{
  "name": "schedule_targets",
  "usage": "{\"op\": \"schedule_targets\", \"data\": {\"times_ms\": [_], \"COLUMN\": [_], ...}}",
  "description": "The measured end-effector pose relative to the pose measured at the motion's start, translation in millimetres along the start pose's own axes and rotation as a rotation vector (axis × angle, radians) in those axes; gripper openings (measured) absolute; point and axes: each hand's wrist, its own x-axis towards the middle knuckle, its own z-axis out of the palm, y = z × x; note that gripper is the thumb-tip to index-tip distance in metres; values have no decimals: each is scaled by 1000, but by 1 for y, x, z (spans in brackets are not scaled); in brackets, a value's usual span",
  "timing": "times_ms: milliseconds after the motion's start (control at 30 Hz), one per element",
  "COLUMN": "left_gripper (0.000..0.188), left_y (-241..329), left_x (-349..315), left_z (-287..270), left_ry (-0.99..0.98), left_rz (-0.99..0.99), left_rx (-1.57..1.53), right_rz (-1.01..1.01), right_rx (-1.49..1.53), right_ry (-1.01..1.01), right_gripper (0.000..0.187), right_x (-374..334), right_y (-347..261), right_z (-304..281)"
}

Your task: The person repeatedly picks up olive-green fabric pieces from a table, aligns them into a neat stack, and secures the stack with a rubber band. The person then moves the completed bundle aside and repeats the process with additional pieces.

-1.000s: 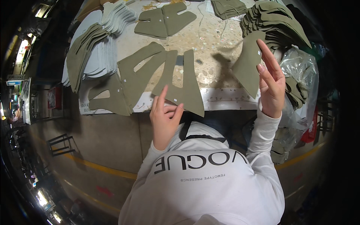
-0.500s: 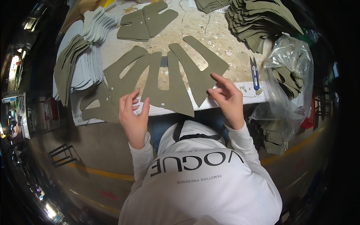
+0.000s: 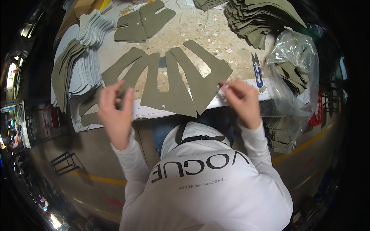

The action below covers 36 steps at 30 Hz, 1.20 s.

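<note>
- The table's near edge runs just in front of the person; the middle piece (image 3: pixel 169 101) lies along it, its lower right corner jutting past.
- The right piece (image 3: pixel 206 82) lies flat beside it, the two lower tips meeting at the near edge; the left piece (image 3: pixel 137 73) sits on the other side, toward the table's near left corner.
- Bare table (image 3: pixel 192 29) stretches from these pieces back to the far piece (image 3: pixel 131 29), and a narrower clear patch separates the right piece from the snips (image 3: pixel 258 75) near the right end of the near edge.
- The grey stack (image 3: pixel 86 73) takes up the left edge, the olive stack (image 3: pixel 254 21) the far right corner, and the bag (image 3: pixel 281 57) the right edge.
- A second ago the right hand (image 3: pixel 243 102) had the right piece raised; now that piece is down, closer to the middle piece than half a second ago.
- The left hand (image 3: pixel 115 115) has shifted leftward, away from the middle piece.
- The left hand's thumb and forefinger are spread wide, with nothing visible between them; whether they touch cloth is unclear.
- The right hand's thumb and fingertips are drawn close together at the right piece's outer edge; blur hides whether they grip it.
- The left hand covers part of the corner piece (image 3: pixel 94 118); the olive stack is cut off above.
</note>
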Motion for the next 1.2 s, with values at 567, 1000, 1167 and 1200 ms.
{"op": "schedule_targets", "data": {"times_ms": [567,1000,1167,1200], "left_gripper": [49,34,35,36], "left_y": [-121,-99,-102,-104], "left_x": [193,188,193,194], "left_z": [98,99,103,104], "left_ry": [-45,45,69,53], "left_rz": [46,16,32,34], "left_rx": [400,362,280,258], "right_rz": [-394,-473,-509,-548], "right_rx": [-462,-208,-212,-177], "right_ry": [44,291,125,137], "right_gripper": [23,30,31,27], "right_x": [265,278,263,263], "right_y": [-59,-24,-36,-44], "right_z": [75,129,133,129]}}
